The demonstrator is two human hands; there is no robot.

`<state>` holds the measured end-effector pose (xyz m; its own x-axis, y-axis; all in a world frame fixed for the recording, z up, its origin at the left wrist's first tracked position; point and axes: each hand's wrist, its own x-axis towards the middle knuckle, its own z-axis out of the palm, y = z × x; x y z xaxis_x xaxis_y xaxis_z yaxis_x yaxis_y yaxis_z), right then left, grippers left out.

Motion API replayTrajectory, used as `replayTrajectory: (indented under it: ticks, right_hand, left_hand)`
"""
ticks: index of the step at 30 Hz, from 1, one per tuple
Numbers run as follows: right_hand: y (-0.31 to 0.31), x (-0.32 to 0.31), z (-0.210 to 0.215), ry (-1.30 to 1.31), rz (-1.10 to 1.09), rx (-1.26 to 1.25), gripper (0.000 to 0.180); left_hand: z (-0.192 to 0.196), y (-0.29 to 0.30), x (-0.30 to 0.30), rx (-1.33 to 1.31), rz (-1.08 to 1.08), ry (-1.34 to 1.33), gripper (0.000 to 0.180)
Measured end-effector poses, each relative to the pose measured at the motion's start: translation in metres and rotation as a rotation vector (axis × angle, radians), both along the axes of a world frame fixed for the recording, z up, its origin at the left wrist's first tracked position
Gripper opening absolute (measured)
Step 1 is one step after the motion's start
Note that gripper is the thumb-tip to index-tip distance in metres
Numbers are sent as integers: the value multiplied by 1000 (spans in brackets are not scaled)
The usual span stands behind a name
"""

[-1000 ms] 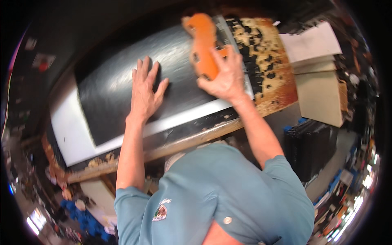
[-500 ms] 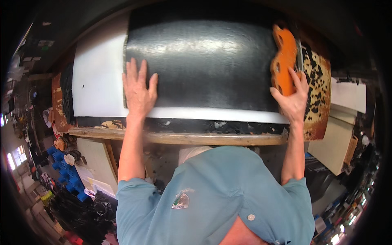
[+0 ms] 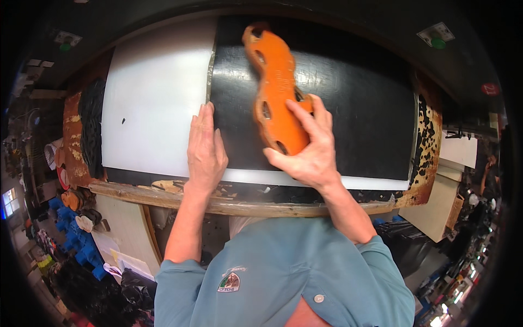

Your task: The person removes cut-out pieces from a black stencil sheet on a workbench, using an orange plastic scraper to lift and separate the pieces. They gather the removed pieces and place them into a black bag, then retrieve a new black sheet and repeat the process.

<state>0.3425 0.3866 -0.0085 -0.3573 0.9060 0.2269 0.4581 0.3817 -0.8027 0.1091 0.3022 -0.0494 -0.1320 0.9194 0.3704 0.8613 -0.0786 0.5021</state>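
Note:
A long wavy orange cutting die with several holes along its sides stands over a black sheet. My right hand grips its near end, thumb on the left side and fingers over the right. Whether the die touches the sheet, I cannot tell. Flat beside the sheet's left edge is my left hand, its fingers stretched out together and holding nothing. Under the sheet lies a white board, bare at the left and along the near edge.
A wooden rail runs along the near edge. Rusty, worn surface shows at the right end. Overhead at the right is a green button, with another green button at the left. Blue objects stand low at the left.
The die has come leftward in my right hand, from the sheet's right end to its left part. The black sheet sits farther right on the white board. My left hand's spread fingers have come together.

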Motion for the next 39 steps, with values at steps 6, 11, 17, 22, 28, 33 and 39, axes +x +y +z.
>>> replayTrajectory:
  ticks: [6,11,17,22,28,33,39]
  right_hand:
    - [-4,-73,-18,-141,-70,218,79]
    - [-12,-97,-17,-228,-117,207,80]
    - [-19,-118,-27,-283,-184,243,84]
    - [-17,-106,-28,-253,-98,226,95]
    - [-13,-30,-15,-205,345,122,124]
    - [-19,-28,-40,-123,229,282,117]
    - [-22,-33,-41,-110,223,283,115]
  left_hand:
    - [-6,0,-4,33,12,-62,70]
    - [-5,0,-5,30,-2,-115,71]
    - [-11,-2,-6,52,-17,-121,69]
    - [-8,-1,-8,63,6,-127,60]
    - [1,-30,-9,28,9,-115,54]
    - [-4,-57,8,29,7,64,49]
    - [-13,-58,8,40,30,74,43]
